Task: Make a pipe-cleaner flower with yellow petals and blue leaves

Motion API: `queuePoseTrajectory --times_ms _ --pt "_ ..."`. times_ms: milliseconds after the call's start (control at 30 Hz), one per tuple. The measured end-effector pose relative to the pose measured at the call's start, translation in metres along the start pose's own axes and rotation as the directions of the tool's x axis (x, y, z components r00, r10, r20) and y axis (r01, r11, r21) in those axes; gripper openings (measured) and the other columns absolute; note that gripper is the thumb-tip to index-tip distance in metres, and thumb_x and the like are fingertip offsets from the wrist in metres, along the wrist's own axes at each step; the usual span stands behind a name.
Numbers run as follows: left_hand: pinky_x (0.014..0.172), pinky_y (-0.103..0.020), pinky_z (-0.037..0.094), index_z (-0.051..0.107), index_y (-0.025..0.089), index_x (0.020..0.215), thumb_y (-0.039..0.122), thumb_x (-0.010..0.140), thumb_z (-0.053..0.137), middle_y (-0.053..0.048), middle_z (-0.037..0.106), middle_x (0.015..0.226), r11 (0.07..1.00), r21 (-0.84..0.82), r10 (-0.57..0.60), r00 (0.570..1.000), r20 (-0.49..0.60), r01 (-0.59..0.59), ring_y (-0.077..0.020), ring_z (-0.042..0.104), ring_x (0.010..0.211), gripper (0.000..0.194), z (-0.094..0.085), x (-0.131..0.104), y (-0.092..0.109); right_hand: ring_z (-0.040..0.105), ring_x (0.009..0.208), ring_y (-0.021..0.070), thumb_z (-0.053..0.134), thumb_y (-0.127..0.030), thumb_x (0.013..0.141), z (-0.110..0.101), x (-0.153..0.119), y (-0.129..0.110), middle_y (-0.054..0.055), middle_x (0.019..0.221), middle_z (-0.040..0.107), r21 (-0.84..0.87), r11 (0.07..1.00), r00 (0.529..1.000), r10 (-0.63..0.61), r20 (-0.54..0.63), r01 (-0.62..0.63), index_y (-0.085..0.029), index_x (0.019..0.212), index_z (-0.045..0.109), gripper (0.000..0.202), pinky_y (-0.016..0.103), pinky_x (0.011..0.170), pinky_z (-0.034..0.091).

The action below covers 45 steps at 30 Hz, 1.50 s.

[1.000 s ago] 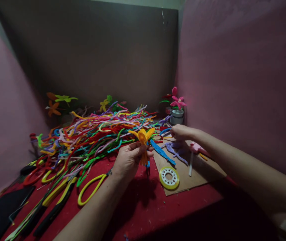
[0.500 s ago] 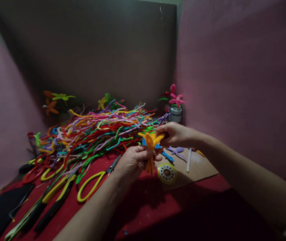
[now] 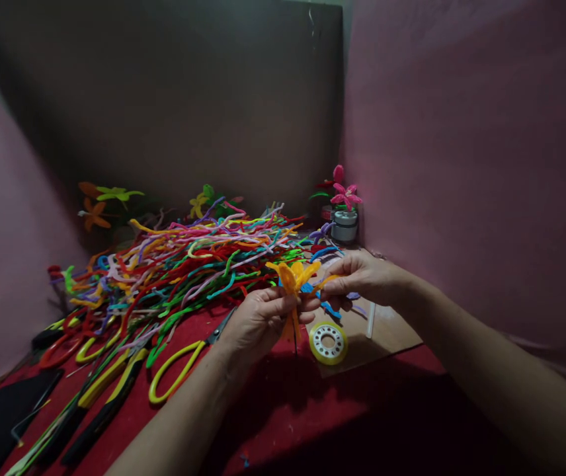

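- Head view: the left hand (image 3: 262, 316) is closed around the stem of an orange pipe-cleaner flower (image 3: 293, 276), holding it upright above the red counter (image 3: 342, 403).
- The right hand (image 3: 360, 276) pinches one orange petal at the flower's right side between thumb and fingertips; a blue pipe cleaner (image 3: 331, 309) shows just under the two hands.
- Below the hands, a yellow tape roll (image 3: 328, 342) lies flat on a cardboard sheet (image 3: 387, 334), with a white stick (image 3: 369, 318) beside it.
- Yellow-handled scissors (image 3: 178, 370) lie on the counter just left of the left wrist.
- A big heap of coloured pipe cleaners (image 3: 184, 264) spreads behind and to the left.
- A pink flower in a small pot (image 3: 345, 211) stands in the far corner; orange and green flowers (image 3: 102, 201) stand at the back left.
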<state>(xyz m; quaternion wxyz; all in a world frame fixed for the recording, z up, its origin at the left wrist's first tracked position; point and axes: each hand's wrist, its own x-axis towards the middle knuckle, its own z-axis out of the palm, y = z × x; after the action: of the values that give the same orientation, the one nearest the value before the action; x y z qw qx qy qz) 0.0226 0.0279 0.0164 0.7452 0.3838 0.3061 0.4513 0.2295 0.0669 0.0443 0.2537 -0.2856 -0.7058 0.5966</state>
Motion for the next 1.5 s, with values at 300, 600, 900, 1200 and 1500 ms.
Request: queuePoseTrajectory --times_ms 300,600,900,1200,1500 --pt "0.052 -0.018 0.054 0.068 0.005 0.08 0.013 0.068 0.069 -0.012 0.072 0.074 0.993 -0.073 -0.089 0.995 0.043 0.092 -0.0164 0.068 0.058 0.015 -0.006 0.002 -0.007 0.053 0.047 0.0068 0.068 -0.03 0.072 0.012 0.002 0.035 0.004 0.061 0.066 0.497 0.865 0.989 -0.125 0.074 0.072 -0.01 0.076 0.07 0.021 0.017 0.045 0.038" --pt "0.058 -0.022 0.055 0.069 0.004 0.081 0.008 0.071 0.064 -0.015 0.072 0.075 0.994 -0.006 -0.108 0.994 0.015 0.109 -0.0191 0.069 0.065 0.012 -0.005 0.003 -0.005 0.055 0.046 0.009 0.063 -0.05 0.072 0.006 -0.014 0.034 0.008 0.067 0.068 0.409 0.91 0.997 -0.05 -0.059 0.069 -0.01 0.073 0.068 0.041 0.019 0.04 0.037" --pt "0.064 -0.025 0.057 0.069 0.006 0.075 0.005 0.075 0.059 -0.012 0.072 0.08 0.999 -0.033 -0.037 0.995 -0.098 0.034 -0.0214 0.069 0.079 0.01 -0.003 0.004 -0.005 0.058 0.069 0.0189 0.05 -0.04 0.081 -0.016 -0.063 0.049 0.011 0.078 0.065 -0.38 0.911 0.605 -0.213 -0.767 -0.162 -0.012 0.082 0.065 0.032 0.031 0.064 0.045" --pt "0.067 -0.023 0.057 0.067 0.007 0.074 0.003 0.073 0.061 -0.013 0.072 0.081 0.998 -0.065 -0.023 0.988 -0.156 0.013 -0.0205 0.069 0.082 0.008 -0.005 0.006 -0.007 0.052 0.088 0.0258 0.041 -0.01 0.079 -0.035 -0.089 0.092 0.017 0.095 0.059 -0.771 0.112 0.722 -0.288 -0.629 -0.627 -0.004 0.116 0.053 0.039 0.037 0.078 0.042" --pt "0.067 -0.022 0.055 0.066 0.008 0.079 0.008 0.073 0.063 -0.013 0.072 0.083 0.998 -0.057 -0.028 0.987 -0.158 0.019 -0.0187 0.069 0.077 0.007 -0.009 0.007 -0.007 0.056 0.089 0.0254 0.043 -0.01 0.077 -0.053 -0.076 0.101 0.016 0.096 0.058 -0.799 0.11 0.756 -0.271 -0.596 -0.591 -0.006 0.12 0.05 0.043 0.034 0.074 0.045"
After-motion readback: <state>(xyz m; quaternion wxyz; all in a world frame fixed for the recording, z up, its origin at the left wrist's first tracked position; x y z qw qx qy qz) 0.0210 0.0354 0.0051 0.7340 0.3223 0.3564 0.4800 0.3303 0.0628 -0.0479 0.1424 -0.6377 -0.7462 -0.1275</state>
